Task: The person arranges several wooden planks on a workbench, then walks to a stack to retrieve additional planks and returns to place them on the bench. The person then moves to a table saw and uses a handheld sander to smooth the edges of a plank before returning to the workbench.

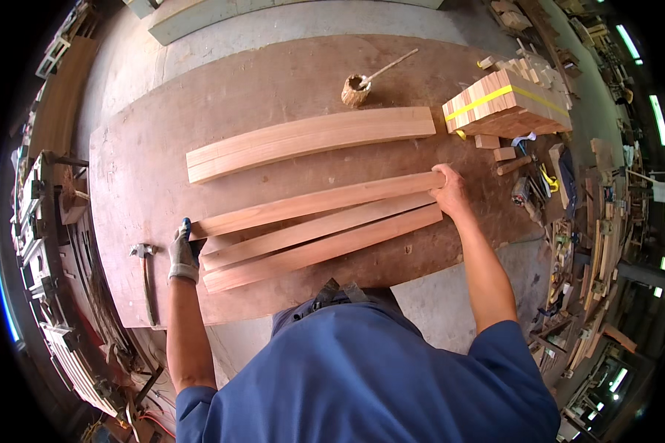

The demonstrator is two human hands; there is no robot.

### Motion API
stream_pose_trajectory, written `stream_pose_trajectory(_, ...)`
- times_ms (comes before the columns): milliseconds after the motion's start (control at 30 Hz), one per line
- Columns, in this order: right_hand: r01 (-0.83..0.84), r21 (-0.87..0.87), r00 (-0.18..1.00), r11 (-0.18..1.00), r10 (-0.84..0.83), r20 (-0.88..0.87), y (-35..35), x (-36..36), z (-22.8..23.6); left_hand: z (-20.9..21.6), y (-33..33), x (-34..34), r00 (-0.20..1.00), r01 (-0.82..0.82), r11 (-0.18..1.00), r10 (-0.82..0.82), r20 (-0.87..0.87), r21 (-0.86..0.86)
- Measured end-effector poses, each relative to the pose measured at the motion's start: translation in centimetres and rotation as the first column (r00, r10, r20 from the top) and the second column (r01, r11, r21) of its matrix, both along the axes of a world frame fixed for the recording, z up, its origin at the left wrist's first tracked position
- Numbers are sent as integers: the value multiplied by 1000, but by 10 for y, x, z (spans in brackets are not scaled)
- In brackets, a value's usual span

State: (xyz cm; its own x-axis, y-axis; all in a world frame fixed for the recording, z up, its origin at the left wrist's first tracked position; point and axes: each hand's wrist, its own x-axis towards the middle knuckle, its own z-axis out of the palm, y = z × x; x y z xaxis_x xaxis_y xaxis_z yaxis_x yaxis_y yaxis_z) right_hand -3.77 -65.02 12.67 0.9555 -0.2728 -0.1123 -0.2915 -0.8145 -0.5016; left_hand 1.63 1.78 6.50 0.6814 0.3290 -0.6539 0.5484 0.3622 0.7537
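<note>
A long, pale reddish wooden board (318, 203) stretches between my two hands, slanting up to the right. My left hand (183, 253), in a grey and blue work glove, grips its left end. At the far end, my bare right hand (451, 190) has its fingers wrapped round the board. Two more boards lie closer to me: a middle board (318, 231) partly under the held one, and a near board (325, 249) with a dark gap beside it. Beyond them, a wider plank (310, 140) rests on the wooden worktable (148, 133).
A pot (355, 90) with a stick in it stands at the back. To its right sits a stack of wood pieces (506, 103) bound by a yellow strap. Small wood blocks (504, 153) and hand tools (524, 190) lie at the right. A hammer (146, 280) lies at the left edge.
</note>
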Motion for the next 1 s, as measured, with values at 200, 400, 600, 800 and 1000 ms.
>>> stream_pose_trajectory(200,97,-114,990,989,-85,111,-33,59,-35,-16,-21,59,990,140,970,-131,-59,198)
stream_pose_trajectory(400,163,111,972,980,-179,151,-46,56,-62,-39,-21,65,958,180,890,-255,131,420)
stream_pose_trajectory(600,351,-45,871,935,-344,-349,-46,-4,-37,7,-12,-22,904,399,448,-339,-260,800)
stream_pose_trajectory(800,366,24,897,930,-345,-276,-45,-26,-63,-10,16,-72,804,581,546,-271,-529,604)
stream_pose_trajectory(1000,428,140,900,893,-408,-152,-46,-19,-56,17,-5,-60,858,504,559,-241,-453,658)
